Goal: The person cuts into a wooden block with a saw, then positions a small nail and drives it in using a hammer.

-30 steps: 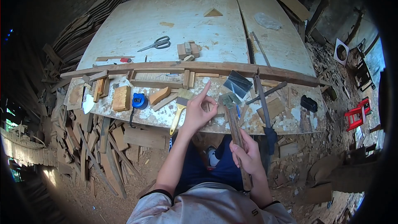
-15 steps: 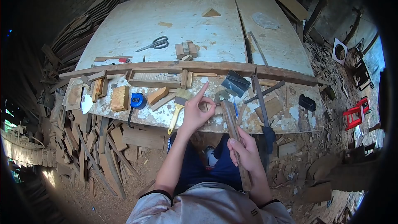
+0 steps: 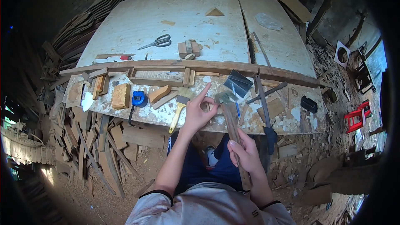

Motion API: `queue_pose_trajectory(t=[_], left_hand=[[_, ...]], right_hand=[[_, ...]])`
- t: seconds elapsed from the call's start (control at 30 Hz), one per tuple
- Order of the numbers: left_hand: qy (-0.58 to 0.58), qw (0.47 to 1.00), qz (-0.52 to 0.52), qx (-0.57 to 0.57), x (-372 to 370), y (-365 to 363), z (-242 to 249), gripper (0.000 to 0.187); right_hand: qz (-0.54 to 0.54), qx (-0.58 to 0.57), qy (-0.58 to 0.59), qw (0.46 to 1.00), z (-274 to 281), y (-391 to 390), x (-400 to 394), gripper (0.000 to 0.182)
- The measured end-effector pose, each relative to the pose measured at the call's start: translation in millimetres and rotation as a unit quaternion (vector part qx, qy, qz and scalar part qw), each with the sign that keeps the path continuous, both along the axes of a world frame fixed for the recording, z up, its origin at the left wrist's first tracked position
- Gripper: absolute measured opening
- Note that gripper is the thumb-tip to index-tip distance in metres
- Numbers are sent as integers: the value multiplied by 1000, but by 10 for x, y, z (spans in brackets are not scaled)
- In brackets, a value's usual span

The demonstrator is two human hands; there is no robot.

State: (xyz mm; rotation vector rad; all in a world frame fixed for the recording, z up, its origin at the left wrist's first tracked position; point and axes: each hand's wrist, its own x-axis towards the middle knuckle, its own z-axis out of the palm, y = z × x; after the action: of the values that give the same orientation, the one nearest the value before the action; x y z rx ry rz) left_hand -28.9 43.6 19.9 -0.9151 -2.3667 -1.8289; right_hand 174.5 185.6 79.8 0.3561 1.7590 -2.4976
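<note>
My right hand [image 3: 245, 152] is wrapped round the long wooden handle of a hammer [image 3: 234, 131]. Its greyish head, smeared by motion, is over the near part of the bench, just right of my left fingertips. My left hand [image 3: 199, 110] has thumb and a finger pinched together, with the index finger pointing away from me. What the pinch holds, if anything, is too small to make out. Beneath those fingertips lies a small piece of wood, mostly hidden. A paintbrush [image 3: 179, 110] with a pale handle lies left of my left hand.
On the worn bench [image 3: 271, 128] lie a blue tape measure [image 3: 139, 98], wood blocks [image 3: 121, 96], a dark glossy plate [image 3: 238, 84] and a black object [image 3: 308, 104]. A long wooden beam [image 3: 233, 67] crosses it. Scissors [image 3: 157, 41] lie beyond. Scrap wood [image 3: 102, 150] covers the floor at left.
The hammer's head end has swung slightly left and is now blurred, while my right hand has shifted a little. My left hand keeps its pinch in nearly the same place.
</note>
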Motion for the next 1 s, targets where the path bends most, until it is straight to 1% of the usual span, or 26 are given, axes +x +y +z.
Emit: queue_pose_trajectory(t=[0.1, 0.2, 0.3, 0.37, 0.4, 0.5, 0.57, 0.63, 0.7, 0.77, 0.83, 0.87, 0.97, 1.0], left_hand=[[1, 1000, -1, 3, 6, 5, -14, 84], [10, 1000, 5, -2, 12, -12, -27, 83], [8, 1000, 2, -1, -5, -4, -26, 81], [-10, 1000, -3, 6, 16, -2, -12, 82], [0, 1000, -1, 3, 5, 1, -14, 81], [16, 1000, 4, -5, 11, -16, -59, 79], [14, 1000, 4, -4, 18, -7, -87, 79], [18, 1000, -6, -1, 24, -25, -124, 84], [37, 999, -19, 2, 45, -62, -98, 91], [67, 997, -41, 6, 93, -106, -18, 101], [72, 995, -43, -47, 139, -114, -23, 114], [74, 994, -44, -74, 153, -122, -35, 120], [8, 997, -43, -68, 145, -112, -53, 132], [8, 997, -44, -67, 141, -117, -52, 133]], right_hand=[[-9, 8, -4, 1000, 124, -10, 17, 59], [-18, -18, 56, 998, 59, -17, 67, 58], [-4, -5, 1, 1000, 5, 9, 11, 60], [-9, 14, -5, 1000, 131, 12, 59, 60], [-10, 25, -7, 1000, 176, 13, 55, 60], [-1, -4, 42, 999, 92, 20, 83, 59], [6, 5, 1, 1000, 53, 16, 37, 59], [4, 5, -16, 1000, 102, 24, 8, 58], [-7, -1, -10, 1000, 318, 71, 41, 58], [-14, -5, 52, 999, 515, 77, 100, 62], [-30, -19, 121, 992, 636, 51, 173, 65], [-31, -29, 140, 989, 647, 55, 203, 70], [-11, -17, 176, 984, 534, 80, 195, 68], [-5, -16, 138, 990, 473, 65, 173, 66]])
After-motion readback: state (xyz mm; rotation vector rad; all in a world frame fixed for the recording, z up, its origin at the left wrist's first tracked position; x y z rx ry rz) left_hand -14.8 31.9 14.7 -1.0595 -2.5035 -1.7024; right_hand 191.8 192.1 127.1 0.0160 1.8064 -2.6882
